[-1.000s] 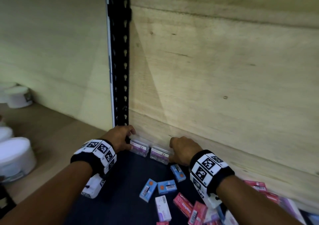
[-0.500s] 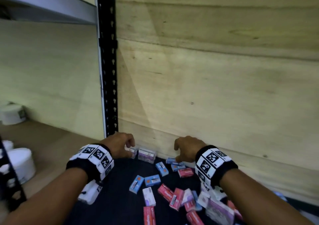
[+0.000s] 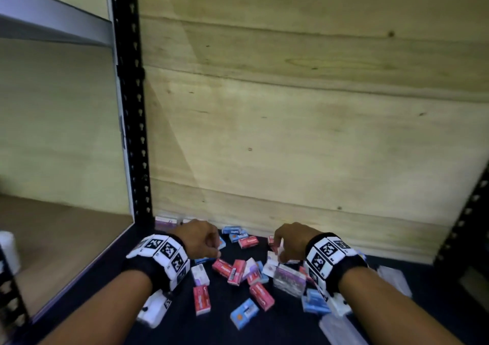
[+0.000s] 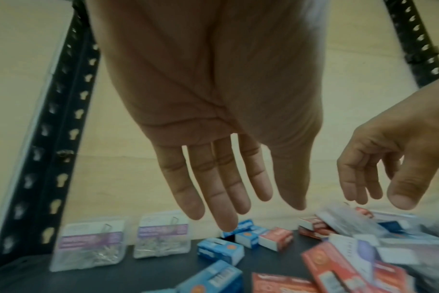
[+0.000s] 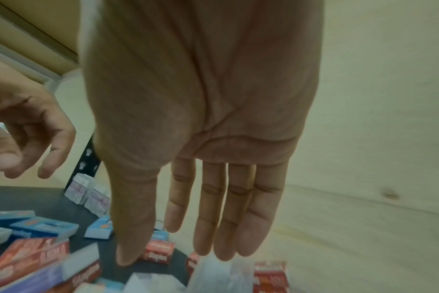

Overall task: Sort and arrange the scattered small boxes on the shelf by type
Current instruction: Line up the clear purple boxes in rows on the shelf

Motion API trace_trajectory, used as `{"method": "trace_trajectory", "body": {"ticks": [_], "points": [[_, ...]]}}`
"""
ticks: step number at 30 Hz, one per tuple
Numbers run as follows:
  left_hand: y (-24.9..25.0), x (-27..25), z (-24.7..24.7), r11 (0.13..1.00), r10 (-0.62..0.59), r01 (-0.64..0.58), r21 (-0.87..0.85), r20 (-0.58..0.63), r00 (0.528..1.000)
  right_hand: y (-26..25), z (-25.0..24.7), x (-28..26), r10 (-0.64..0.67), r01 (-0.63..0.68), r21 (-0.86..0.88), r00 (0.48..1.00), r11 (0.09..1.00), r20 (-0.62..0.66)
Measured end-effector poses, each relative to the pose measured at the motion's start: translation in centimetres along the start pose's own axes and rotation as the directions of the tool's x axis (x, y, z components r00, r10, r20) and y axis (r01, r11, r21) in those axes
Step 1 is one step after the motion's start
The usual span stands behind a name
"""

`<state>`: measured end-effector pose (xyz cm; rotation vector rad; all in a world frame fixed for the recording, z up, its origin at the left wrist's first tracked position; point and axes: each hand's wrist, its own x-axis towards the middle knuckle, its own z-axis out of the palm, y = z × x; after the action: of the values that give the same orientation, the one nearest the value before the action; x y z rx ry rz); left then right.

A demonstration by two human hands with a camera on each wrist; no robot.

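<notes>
Boxes (image 3: 239, 272) scattered below and between hands; left hand (image 3: 197, 239), right hand (image 3: 292, 240) spread, holding nothing.

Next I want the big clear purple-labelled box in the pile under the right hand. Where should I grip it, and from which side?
Judging from the head view, the clear purple-labelled box rests on the pile, tilted, its broad labelled face up. Come from above with the right hand, which hovers open over it, and pinch its two long edges, thumb one side, fingers the other. Red boxes crowd its left, so a sideways reach would likely knock them.
</notes>
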<state>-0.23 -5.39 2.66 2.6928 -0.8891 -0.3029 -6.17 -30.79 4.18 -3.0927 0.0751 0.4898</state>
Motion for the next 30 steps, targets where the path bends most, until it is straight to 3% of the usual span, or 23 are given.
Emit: {"method": "trace_trajectory", "body": {"ticks": [12, 15, 25, 30], "points": [[8.8, 3.6, 4.7, 0.976, 0.208, -0.213, 0.055, 0.082, 0.975, 6.0, 3.2, -5.4, 0.170, -0.170, 0.002, 0.985, 0.985, 0.021], [10.5, 4.7, 5.9, 0.962, 0.236, -0.247, 0.117, 0.102, 0.966, 7.3, 3.8, -6.8, 0.182, -0.186, 0.037, 0.979, 0.982, 0.087], [12.6, 6.7, 8.8, 0.904, 0.156, -0.225, 0.363, 0.210, 0.965, 6.9, 5.2, -10.2, 0.170, -0.199, 0.106, 0.957, 0.974, 0.233], [13.0, 6.1, 9.1, 0.917, 0.175, -0.218, 0.335, 0.154, 0.972, 5.7, 5.2, -12.2, 0.255, -0.256, -0.012, 0.954, 0.966, 0.158]]}}
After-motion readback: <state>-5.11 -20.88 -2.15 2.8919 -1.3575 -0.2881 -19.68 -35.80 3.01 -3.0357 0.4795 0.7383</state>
